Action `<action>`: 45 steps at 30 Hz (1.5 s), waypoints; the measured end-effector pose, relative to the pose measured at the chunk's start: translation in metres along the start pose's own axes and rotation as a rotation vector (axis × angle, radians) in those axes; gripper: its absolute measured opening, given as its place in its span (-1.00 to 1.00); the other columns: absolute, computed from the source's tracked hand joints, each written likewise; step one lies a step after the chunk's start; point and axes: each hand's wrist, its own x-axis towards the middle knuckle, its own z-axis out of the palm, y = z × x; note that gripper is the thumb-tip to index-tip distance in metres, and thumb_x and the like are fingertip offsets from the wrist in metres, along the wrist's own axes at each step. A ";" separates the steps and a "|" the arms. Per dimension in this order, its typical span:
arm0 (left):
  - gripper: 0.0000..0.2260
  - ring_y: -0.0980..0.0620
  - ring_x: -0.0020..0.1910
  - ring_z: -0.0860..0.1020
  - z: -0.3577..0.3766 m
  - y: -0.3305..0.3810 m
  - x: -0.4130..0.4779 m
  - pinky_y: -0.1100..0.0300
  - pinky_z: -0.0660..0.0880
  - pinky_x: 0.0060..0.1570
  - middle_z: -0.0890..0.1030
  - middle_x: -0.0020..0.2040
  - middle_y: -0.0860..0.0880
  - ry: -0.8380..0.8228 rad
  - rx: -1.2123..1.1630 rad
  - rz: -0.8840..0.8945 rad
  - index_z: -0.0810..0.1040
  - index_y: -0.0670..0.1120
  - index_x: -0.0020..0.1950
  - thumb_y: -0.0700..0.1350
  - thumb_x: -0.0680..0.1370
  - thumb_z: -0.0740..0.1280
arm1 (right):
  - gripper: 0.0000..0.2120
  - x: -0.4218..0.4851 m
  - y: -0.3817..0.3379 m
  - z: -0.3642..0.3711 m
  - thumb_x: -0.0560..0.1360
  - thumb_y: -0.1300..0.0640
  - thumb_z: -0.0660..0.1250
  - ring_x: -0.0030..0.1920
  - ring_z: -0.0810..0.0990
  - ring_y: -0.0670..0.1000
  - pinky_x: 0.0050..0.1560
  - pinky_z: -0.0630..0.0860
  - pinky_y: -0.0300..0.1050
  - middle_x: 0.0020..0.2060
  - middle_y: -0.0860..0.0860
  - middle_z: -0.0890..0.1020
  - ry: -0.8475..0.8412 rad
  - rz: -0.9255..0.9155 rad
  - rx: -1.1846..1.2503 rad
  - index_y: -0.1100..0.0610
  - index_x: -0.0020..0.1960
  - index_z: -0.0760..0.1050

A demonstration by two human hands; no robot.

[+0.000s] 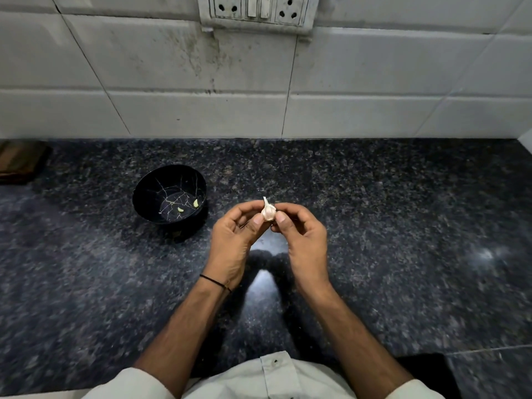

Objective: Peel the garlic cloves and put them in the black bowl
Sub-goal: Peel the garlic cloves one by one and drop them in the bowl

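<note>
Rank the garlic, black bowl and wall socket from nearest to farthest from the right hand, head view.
1. Garlic, pinched in the right hand.
2. Black bowl, left on the counter.
3. Wall socket, up on the back wall.

Speckled dark granite countertop point(403, 226); stained white tiled wall point(144, 67) behind; switch-and-socket panel point(256, 10) up top; brown wooden object point(20, 161) far left.
</note>
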 end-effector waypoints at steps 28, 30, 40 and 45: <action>-0.83 -0.13 0.15 0.64 0.010 -0.007 -0.006 -0.03 0.56 0.21 0.69 0.09 -0.16 0.118 0.093 0.156 0.58 -0.28 0.10 -0.35 0.51 0.40 | -0.89 -0.010 0.000 0.013 0.61 0.18 0.35 -0.01 0.60 -0.16 -0.03 0.50 -0.36 -0.04 -0.10 0.63 0.138 -0.188 -0.367 0.12 0.06 0.64; -0.84 -0.11 0.14 0.65 0.010 -0.008 -0.006 0.01 0.57 0.18 0.69 0.08 -0.15 0.114 0.112 0.165 0.58 -0.26 0.09 -0.35 0.51 0.40 | -0.90 -0.009 0.000 0.012 0.62 0.18 0.32 -0.02 0.57 -0.18 -0.05 0.46 -0.40 -0.04 -0.08 0.61 0.125 -0.168 -0.407 0.13 0.06 0.62; -0.81 -0.14 0.19 0.62 -0.002 -0.015 -0.002 0.02 0.56 0.17 0.68 0.12 -0.16 0.097 0.134 0.096 0.57 -0.26 0.12 -0.30 0.52 0.42 | -0.90 0.002 0.009 -0.002 0.63 0.13 0.31 -0.20 0.63 -0.08 -0.19 0.55 -0.25 -0.17 0.01 0.67 0.043 0.122 -0.234 0.13 0.03 0.58; -0.85 0.05 0.06 0.64 -0.009 -0.025 0.000 0.31 0.57 -0.14 0.69 0.08 -0.12 0.114 0.257 0.067 0.57 -0.27 0.09 -0.36 0.53 0.40 | -0.91 0.005 0.020 -0.011 0.64 0.29 0.24 -0.26 0.59 -0.02 -0.17 0.58 -0.11 -0.21 0.08 0.65 0.053 0.235 -0.067 0.23 0.01 0.52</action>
